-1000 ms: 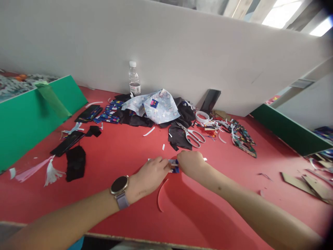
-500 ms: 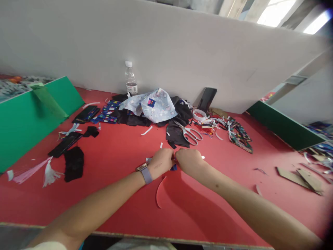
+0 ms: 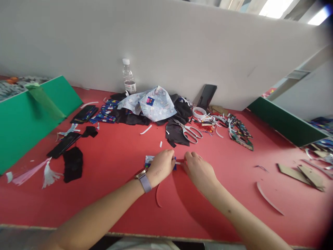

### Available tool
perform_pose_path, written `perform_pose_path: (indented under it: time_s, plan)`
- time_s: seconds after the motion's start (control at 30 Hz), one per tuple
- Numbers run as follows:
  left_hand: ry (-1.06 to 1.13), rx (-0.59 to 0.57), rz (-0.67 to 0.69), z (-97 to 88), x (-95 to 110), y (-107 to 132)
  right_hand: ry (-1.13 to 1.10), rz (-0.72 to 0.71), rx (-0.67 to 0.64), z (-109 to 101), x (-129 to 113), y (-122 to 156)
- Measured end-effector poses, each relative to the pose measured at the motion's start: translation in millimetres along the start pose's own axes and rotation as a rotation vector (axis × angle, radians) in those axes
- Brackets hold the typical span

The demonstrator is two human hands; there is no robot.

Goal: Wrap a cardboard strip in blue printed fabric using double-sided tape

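Over a small blue-and-white patterned fabric piece [image 3: 149,159] at the middle of the table, my left hand [image 3: 161,167] is closed, holding it; most of the piece is hidden beneath. A narrow white strip [image 3: 179,163] runs from the fabric's right edge to my right hand [image 3: 199,170], whose fingertips pinch its end. A thin curved strip [image 3: 158,196] lies just below my left wrist. Scissors [image 3: 191,133] rest on dark cloth beyond my hands.
The red table [image 3: 111,194] carries a light-blue cloth [image 3: 162,104], a bottle [image 3: 128,78], a tape roll [image 3: 199,112] and a phone [image 3: 207,96] along the grey partition [image 3: 91,45]. Tassels [image 3: 49,175] and black pieces lie left; cardboard pieces [image 3: 293,175] lie right. Green panels [image 3: 33,118] flank the sides.
My right hand has moved right, away from my left, and the white strip now shows between them. More of the fabric's left end is visible. The view has shifted slightly.
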State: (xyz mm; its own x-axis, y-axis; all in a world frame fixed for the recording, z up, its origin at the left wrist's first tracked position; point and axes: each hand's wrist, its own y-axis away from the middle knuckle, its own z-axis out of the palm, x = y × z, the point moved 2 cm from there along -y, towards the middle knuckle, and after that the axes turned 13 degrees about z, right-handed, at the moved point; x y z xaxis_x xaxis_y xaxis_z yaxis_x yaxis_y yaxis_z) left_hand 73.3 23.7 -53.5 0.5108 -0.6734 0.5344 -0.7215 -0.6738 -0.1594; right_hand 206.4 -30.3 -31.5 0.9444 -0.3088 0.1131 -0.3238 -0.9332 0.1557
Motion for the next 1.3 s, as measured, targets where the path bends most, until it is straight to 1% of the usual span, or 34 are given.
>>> perform_pose_path:
  time_s: [0.13,0.27,0.33,0.4,0.6,0.8,0.97,1.13,1.3]
  plan:
    - [0.006,0.006,0.007,3.1,-1.8,0.2,-0.061,0.000,0.018,6.8,5.2,2.6]
    - [0.004,0.004,-0.012,4.8,-3.2,-0.5,-0.131,0.019,0.084,8.0,9.2,5.7]
    - [-0.003,0.006,-0.032,5.1,-3.1,-1.2,-0.128,0.026,0.120,8.5,10.0,7.2]
    - [-0.010,0.009,-0.051,5.2,-2.4,-2.1,-0.108,0.003,0.142,9.4,8.9,8.8]
    - [-0.027,0.016,-0.118,5.2,0.0,-5.7,-0.101,-0.027,0.176,13.3,1.7,13.9]
    - [-0.039,-0.004,-0.180,3.1,2.9,-10.1,-0.114,-0.062,0.181,18.2,-1.4,18.0]
    - [-0.054,-0.042,-0.210,-0.1,5.9,-11.9,-0.148,-0.070,0.165,14.5,-2.9,20.4]
    - [-0.083,-0.103,-0.207,3.1,5.5,-10.4,-0.185,-0.072,0.151,8.5,-1.9,21.8]
    - [-0.098,-0.139,-0.194,6.1,4.1,-9.5,-0.193,-0.076,0.151,8.0,-2.8,22.8]
